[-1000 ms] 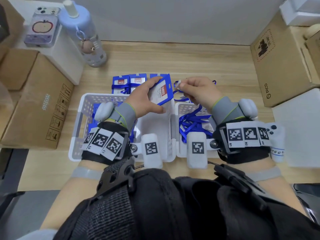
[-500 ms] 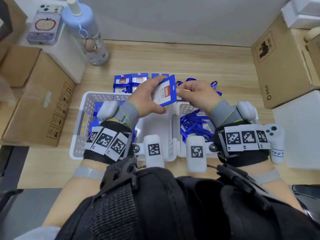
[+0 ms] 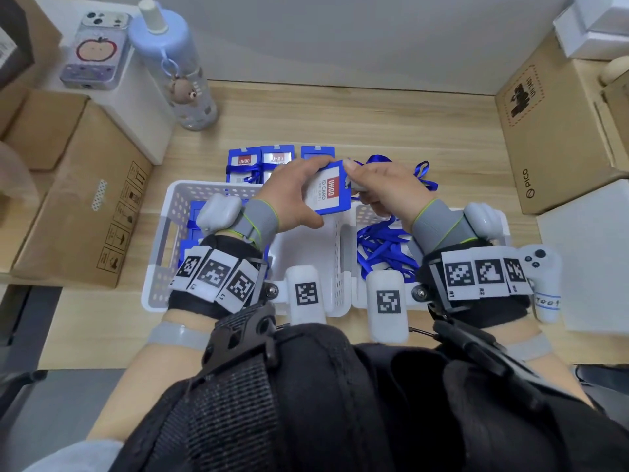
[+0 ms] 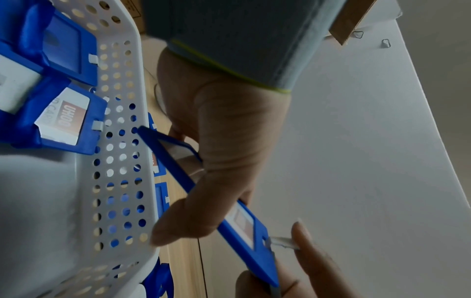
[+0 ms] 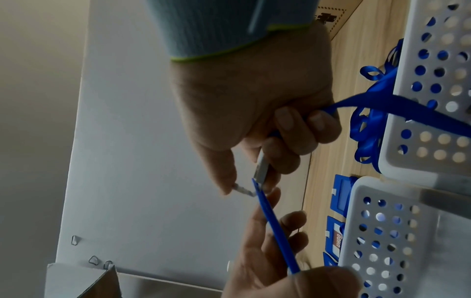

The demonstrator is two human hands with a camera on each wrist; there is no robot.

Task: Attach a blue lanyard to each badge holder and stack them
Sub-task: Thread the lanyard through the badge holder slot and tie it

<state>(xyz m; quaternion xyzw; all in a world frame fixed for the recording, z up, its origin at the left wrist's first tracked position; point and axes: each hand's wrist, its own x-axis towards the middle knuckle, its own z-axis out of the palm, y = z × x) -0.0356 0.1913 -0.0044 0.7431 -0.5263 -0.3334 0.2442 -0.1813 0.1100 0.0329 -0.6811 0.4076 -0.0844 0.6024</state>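
Note:
My left hand [image 3: 299,195] grips a blue badge holder [image 3: 329,190] with a red UHOO card above the baskets; the same badge holder [image 4: 237,219] shows edge-on in the left wrist view. My right hand [image 3: 377,189] pinches the metal clip [image 5: 261,171] of a blue lanyard [image 5: 397,104] against the holder's top slot [image 4: 267,241]. The strap trails back over the right basket [image 3: 371,212]. Several finished badge holders with lanyards [image 3: 262,163] lie side by side on the desk behind the baskets.
A white perforated left basket [image 3: 170,233] holds more blue badge holders [image 4: 61,123]; the right one holds a heap of blue lanyards [image 3: 384,247]. Cardboard boxes [image 3: 78,206] flank the desk, a lilac bottle [image 3: 177,66] stands back left, and a brown box [image 3: 558,131] right.
Both hands have closed together: the right hand brought the lanyard clip up to the top edge of the badge holder, which the left hand tilted slightly toward it.

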